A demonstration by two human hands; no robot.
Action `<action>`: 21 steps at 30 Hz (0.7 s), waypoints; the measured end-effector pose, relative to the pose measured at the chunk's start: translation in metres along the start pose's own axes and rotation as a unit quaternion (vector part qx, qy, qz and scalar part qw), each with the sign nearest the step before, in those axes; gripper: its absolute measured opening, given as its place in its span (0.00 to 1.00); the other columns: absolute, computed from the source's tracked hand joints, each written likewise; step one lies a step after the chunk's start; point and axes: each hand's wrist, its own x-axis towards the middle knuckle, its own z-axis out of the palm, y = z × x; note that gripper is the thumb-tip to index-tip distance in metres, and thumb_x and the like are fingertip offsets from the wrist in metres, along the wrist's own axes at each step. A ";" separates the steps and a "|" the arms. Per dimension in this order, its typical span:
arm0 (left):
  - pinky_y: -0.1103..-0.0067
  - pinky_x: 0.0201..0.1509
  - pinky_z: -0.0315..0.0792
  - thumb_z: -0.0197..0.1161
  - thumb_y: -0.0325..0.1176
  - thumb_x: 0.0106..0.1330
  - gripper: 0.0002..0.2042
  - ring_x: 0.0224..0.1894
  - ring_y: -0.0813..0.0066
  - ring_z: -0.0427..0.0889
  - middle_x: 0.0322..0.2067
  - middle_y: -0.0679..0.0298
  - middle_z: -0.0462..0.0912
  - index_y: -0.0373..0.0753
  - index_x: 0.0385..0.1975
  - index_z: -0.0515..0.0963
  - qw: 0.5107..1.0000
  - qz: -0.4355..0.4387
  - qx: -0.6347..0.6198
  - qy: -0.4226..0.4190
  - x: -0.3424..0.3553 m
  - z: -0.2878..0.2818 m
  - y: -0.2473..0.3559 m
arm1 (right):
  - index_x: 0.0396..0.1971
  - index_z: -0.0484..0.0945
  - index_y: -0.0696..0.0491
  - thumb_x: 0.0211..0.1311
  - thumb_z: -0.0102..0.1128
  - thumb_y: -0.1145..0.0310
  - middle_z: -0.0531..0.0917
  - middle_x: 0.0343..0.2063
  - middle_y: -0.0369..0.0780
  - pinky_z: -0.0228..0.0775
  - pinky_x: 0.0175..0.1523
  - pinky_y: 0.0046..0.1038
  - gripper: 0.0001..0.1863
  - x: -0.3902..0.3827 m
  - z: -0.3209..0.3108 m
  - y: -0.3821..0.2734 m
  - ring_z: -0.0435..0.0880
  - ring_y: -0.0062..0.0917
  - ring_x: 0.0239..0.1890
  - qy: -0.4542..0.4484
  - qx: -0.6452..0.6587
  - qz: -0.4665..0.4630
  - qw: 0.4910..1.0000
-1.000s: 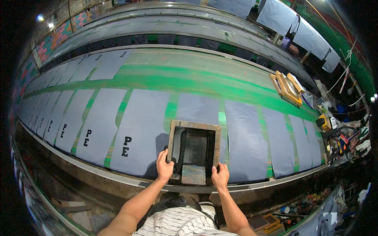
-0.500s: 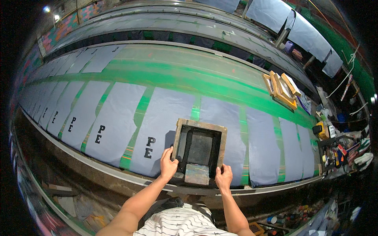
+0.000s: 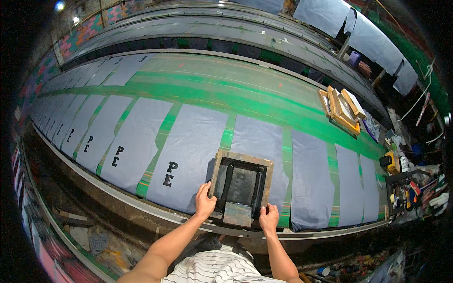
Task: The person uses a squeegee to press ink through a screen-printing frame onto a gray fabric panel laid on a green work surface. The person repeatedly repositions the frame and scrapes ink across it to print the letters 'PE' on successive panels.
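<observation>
A wooden screen printing frame (image 3: 268,184) is between my two hands, low over a grey-blue fabric panel (image 3: 257,134) at the near side of the long table. Its dark mesh (image 3: 246,186) has black ink along the inner sides, and faint letter shapes show in it. A flat, ink-stained squeegee-like block (image 3: 237,214) lies inside at the near end. My left hand (image 3: 205,200) grips the left rail, fingers outside. At the near right corner, my right hand (image 3: 269,218) pinches the rail. Whether the frame fully touches the fabric, I cannot tell.
Leftward, several fabric panels (image 3: 188,137) bear black printed letters; plain panels (image 3: 311,184) lie to the right. Small wooden frames (image 3: 342,111) are stacked at the table's far right. Tools and clutter (image 3: 410,193) crowd the right end. Grey sheets (image 3: 377,45) hang beyond.
The frame has shifted right across the fabric and looks lower, its shadow on the left now narrower. Letter shapes have become visible in the mesh. Both hands keep their hold.
</observation>
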 end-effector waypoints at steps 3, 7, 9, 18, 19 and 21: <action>0.70 0.61 0.71 0.60 0.18 0.48 0.29 0.57 0.51 0.77 0.52 0.48 0.77 0.27 0.57 0.74 0.996 -0.058 -0.074 -0.009 -0.006 0.002 -0.008 | 0.46 0.80 0.64 0.63 0.61 0.66 0.80 0.38 0.50 0.71 0.50 0.40 0.18 0.000 0.002 0.005 0.79 0.46 0.43 -0.004 -0.006 0.003 1.000; 0.69 0.62 0.70 0.59 0.19 0.49 0.29 0.57 0.50 0.76 0.52 0.47 0.77 0.26 0.57 0.73 0.999 -0.029 -0.009 -0.012 -0.011 0.010 -0.009 | 0.47 0.80 0.64 0.64 0.61 0.67 0.80 0.38 0.49 0.71 0.50 0.40 0.17 -0.003 0.000 0.015 0.79 0.46 0.43 -0.021 -0.026 0.024 0.999; 0.69 0.63 0.69 0.59 0.19 0.49 0.28 0.57 0.49 0.76 0.52 0.47 0.77 0.26 0.57 0.73 1.000 -0.015 -0.003 -0.015 -0.013 0.012 -0.009 | 0.47 0.80 0.63 0.64 0.60 0.66 0.80 0.39 0.50 0.71 0.51 0.41 0.18 -0.004 -0.001 0.017 0.79 0.47 0.44 -0.029 -0.027 0.035 0.999; 0.70 0.61 0.71 0.59 0.19 0.49 0.29 0.56 0.50 0.77 0.52 0.47 0.77 0.25 0.57 0.73 0.999 -0.026 -0.035 -0.017 -0.013 0.012 -0.016 | 0.48 0.79 0.64 0.64 0.60 0.65 0.80 0.43 0.52 0.71 0.53 0.43 0.19 -0.005 -0.001 0.022 0.79 0.49 0.47 -0.043 -0.008 0.037 0.998; 0.70 0.60 0.72 0.59 0.19 0.49 0.29 0.56 0.50 0.77 0.52 0.47 0.77 0.25 0.57 0.73 0.999 -0.033 -0.037 -0.021 -0.013 0.011 -0.013 | 0.48 0.79 0.65 0.64 0.60 0.66 0.80 0.43 0.52 0.71 0.53 0.43 0.19 -0.005 -0.001 0.023 0.79 0.49 0.47 -0.044 -0.008 0.036 0.998; 0.71 0.58 0.73 0.59 0.19 0.49 0.29 0.56 0.51 0.77 0.52 0.47 0.77 0.25 0.57 0.72 0.998 -0.047 -0.039 -0.030 -0.012 0.011 -0.007 | 0.48 0.79 0.65 0.64 0.59 0.66 0.80 0.43 0.52 0.71 0.53 0.43 0.19 -0.005 -0.001 0.025 0.79 0.50 0.47 -0.043 -0.010 0.032 0.998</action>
